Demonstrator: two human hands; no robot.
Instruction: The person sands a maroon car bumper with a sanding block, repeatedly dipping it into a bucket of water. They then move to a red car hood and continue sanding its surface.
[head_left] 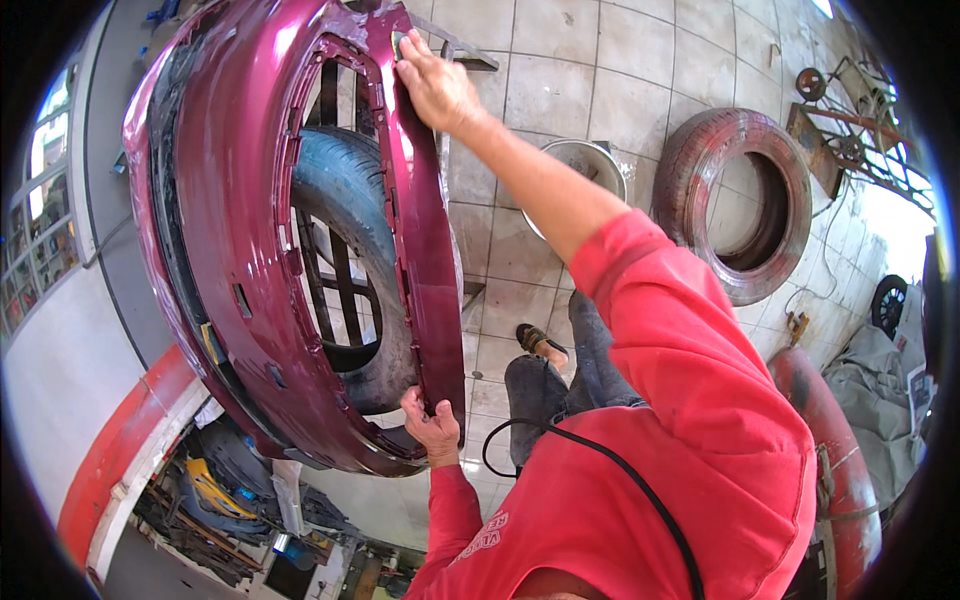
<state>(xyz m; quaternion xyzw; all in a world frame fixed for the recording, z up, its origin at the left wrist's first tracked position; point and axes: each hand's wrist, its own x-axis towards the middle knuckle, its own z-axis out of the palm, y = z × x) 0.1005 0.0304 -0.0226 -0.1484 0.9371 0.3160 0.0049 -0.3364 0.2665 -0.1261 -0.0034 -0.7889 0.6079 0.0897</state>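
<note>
My right grip [440,92], upper centre, is closed on a small pad [398,46]; my left grip [432,430], lower centre, pinches the maroon bumper [235,190]'s edge. Uneven pressure could scratch it.

A glossy maroon bumper cover [235,200] is stretching lengthwise along your left, curving outward, its wide opening edged with small tabs and its paint catching bright reflections. Under your right hand [440,92], a small greenish pad [398,45] is lying, mostly hidden, against the cover's far right strip.
</note>
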